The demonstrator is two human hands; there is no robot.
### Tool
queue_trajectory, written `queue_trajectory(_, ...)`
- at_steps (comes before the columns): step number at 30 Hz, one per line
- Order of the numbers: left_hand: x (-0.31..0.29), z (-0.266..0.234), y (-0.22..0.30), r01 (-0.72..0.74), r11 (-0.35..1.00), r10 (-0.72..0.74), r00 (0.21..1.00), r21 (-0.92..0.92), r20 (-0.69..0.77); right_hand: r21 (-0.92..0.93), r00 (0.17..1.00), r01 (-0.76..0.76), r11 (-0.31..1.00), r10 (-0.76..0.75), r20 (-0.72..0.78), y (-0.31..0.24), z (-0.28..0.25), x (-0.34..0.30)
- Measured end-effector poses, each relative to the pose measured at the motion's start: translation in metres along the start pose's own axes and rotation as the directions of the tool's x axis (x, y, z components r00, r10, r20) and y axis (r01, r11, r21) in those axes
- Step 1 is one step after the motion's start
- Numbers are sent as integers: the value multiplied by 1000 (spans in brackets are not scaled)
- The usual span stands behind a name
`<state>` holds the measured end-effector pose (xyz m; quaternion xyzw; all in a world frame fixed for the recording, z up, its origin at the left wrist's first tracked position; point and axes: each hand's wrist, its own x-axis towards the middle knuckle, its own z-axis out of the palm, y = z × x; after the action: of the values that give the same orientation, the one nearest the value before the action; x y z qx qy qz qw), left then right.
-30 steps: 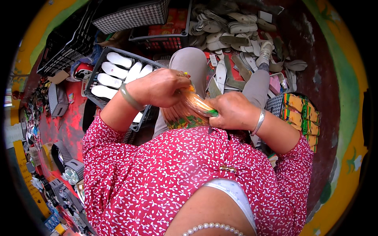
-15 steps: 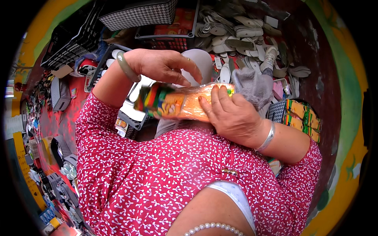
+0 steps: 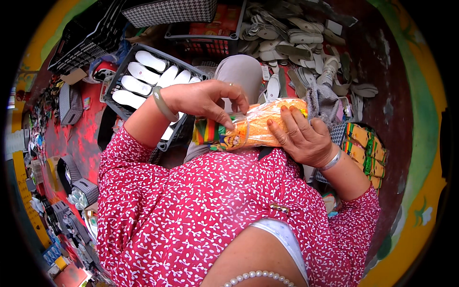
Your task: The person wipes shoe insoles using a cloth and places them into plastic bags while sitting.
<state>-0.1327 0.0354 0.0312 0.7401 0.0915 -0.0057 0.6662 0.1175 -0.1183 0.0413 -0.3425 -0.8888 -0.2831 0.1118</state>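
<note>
A clear plastic packet [image 3: 263,125] of orange, textured insoles lies across my front above my lap. Its left end is printed in green, yellow and red with a cartoon figure. My right hand [image 3: 303,136], with a silver bracelet, holds the right part of the packet, fingers spread on top of the film. Over the printed end is my left hand [image 3: 208,103], wearing a pale green bangle. Its thumb and bent fingers are apart, and the thumb touches the wrapper's upper edge. Whether it pinches any film is hard to see.
A grey crate [image 3: 123,71] of white insoles stands beyond my left arm. Loose insoles and shoes [image 3: 301,38] are piled at the far right. Several similar packets [image 3: 366,148] sit beside my right arm. A checked basket [image 3: 167,13] and red-filled crate [image 3: 234,36] stand at the far side.
The packet has shifted right and lies steadier. My right hand has moved right along it with fingers more spread. My left hand has come down onto the printed end's upper edge.
</note>
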Motion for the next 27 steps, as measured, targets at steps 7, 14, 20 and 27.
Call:
queue_trajectory(7, -13, 2, -22, 291, 910, -264, 956, -295, 129, 66, 998, 65, 996, -63, -28, -7, 24, 5)
queue_trajectory(14, -17, 4, -24, 387, 901, -373, 922, -195, 102, 272, 992, -23, 962, -13, 127, -5, 30, 27)
queue_trajectory(20, -17, 5, -17, 306, 909, -304, 951, -282, 50, 382, 974, -126, 915, 42, 222, 7, 40, 35)
queue_trajectory(27, -13, 5, -34, 244, 905, -218, 969, -349, 113, 397, 982, -112, 911, 41, 182, 5, 39, 32)
